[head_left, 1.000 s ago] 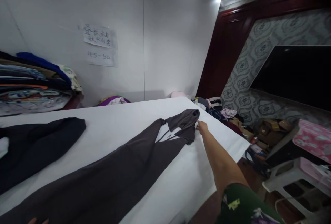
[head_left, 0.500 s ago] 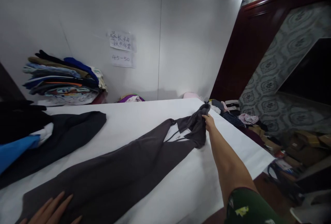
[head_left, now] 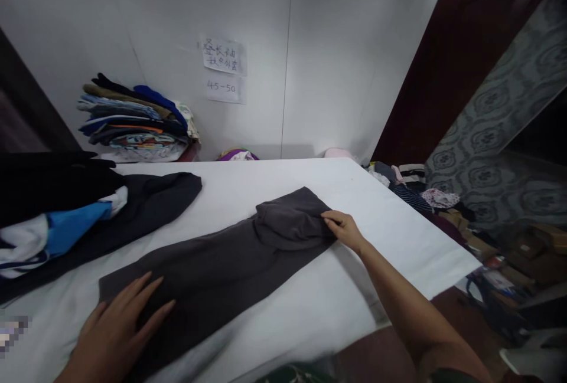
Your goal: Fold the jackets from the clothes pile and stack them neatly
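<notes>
A dark grey hooded garment point(head_left: 221, 271) lies lengthwise on the white table, narrowed into a long strip. Its hood end is folded down over the body, with a pointed corner at the far side. My right hand point(head_left: 343, 228) pinches the near right edge of that folded part between thumb and fingers. Flat on the other end of the cloth rests my left hand point(head_left: 119, 324), fingers spread and holding nothing. The drawstrings and zip are hidden under the fold.
On the left of the white table point(head_left: 398, 241) lies a heap of dark, blue and white clothes point(head_left: 80, 223). A folded clothes stack point(head_left: 137, 123) stands against the wall behind. Beyond the right edge are more clothes point(head_left: 411, 194) and cardboard boxes point(head_left: 531, 247).
My right hand has brought the hood end down and back over the body, covering the white opening and strings. My left hand shows more fully, still flat on the cloth. The view has shifted.
</notes>
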`<action>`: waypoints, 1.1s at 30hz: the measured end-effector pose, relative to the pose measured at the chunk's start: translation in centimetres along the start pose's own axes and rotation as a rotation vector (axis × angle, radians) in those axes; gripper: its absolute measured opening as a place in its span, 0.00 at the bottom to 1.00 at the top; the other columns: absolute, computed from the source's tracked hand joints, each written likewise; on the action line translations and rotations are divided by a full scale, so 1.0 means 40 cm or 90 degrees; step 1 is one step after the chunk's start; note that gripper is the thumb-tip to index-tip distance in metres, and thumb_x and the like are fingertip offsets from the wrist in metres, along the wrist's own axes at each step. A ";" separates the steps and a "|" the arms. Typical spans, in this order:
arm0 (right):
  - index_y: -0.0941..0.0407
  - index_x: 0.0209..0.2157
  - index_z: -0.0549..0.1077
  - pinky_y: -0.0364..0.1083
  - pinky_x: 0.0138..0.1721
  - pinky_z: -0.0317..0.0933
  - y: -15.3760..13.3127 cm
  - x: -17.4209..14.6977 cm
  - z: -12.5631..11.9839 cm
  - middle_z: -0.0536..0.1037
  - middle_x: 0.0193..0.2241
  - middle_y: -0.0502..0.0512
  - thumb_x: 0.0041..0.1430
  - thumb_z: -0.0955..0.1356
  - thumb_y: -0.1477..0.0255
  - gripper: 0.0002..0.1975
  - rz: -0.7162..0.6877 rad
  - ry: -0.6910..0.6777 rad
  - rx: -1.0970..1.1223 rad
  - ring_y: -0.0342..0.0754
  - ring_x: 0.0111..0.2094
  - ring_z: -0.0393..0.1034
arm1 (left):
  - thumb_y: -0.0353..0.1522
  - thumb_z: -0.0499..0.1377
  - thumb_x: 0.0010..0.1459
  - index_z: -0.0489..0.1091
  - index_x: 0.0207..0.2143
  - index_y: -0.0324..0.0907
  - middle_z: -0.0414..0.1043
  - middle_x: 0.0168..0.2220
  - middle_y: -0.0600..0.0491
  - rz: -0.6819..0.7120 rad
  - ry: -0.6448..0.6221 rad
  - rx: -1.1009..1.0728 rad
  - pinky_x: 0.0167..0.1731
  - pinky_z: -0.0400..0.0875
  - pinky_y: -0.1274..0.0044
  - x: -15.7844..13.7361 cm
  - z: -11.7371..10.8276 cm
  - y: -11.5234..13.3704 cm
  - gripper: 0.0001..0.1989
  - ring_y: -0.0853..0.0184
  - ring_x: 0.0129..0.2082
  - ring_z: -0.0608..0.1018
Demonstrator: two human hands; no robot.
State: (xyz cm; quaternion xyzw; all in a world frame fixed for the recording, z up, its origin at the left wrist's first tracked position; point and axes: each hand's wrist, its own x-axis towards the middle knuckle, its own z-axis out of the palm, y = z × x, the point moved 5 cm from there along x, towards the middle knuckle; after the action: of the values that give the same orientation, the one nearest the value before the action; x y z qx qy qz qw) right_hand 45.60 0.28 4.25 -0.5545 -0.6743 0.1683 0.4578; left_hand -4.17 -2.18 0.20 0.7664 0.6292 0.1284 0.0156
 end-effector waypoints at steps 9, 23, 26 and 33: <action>0.53 0.37 0.79 0.55 0.55 0.59 0.050 -0.022 -0.053 0.77 0.44 0.57 0.53 0.66 0.70 0.11 0.045 0.084 -0.153 0.54 0.48 0.69 | 0.42 0.51 0.57 0.69 0.48 0.41 0.73 0.49 0.48 0.096 -0.004 -0.219 0.49 0.69 0.69 0.193 -0.099 0.303 0.21 0.61 0.46 0.75; 0.53 0.37 0.77 0.54 0.50 0.60 0.049 -0.040 -0.043 0.78 0.36 0.55 0.50 0.69 0.71 0.11 0.057 0.038 -0.119 0.54 0.42 0.69 | 0.24 0.53 0.50 0.69 0.42 0.44 0.72 0.49 0.49 0.255 -0.030 -0.084 0.41 0.69 0.71 0.452 -0.088 0.566 0.17 0.59 0.44 0.76; 0.54 0.34 0.75 0.50 0.47 0.61 0.043 -0.047 -0.076 0.77 0.34 0.55 0.53 0.65 0.70 0.08 0.087 0.185 -0.065 0.52 0.40 0.68 | 0.21 0.50 0.52 0.65 0.46 0.45 0.70 0.50 0.49 0.252 0.059 -0.103 0.44 0.67 0.70 0.472 -0.177 0.627 0.20 0.59 0.49 0.73; 0.53 0.31 0.72 0.49 0.47 0.61 0.059 -0.085 -0.050 0.77 0.38 0.52 0.46 0.64 0.77 0.09 0.086 0.039 -0.020 0.51 0.41 0.69 | 0.21 0.49 0.53 0.63 0.43 0.45 0.61 0.59 0.52 0.403 0.035 -0.039 0.40 0.68 0.72 0.331 -0.122 0.578 0.16 0.63 0.48 0.73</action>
State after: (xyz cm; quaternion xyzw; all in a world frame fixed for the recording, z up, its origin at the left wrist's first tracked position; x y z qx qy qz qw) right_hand 48.47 -2.58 2.10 -0.6106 -0.6234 0.1710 0.4574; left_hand 19.30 5.18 11.55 0.9197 0.3552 0.1662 -0.0193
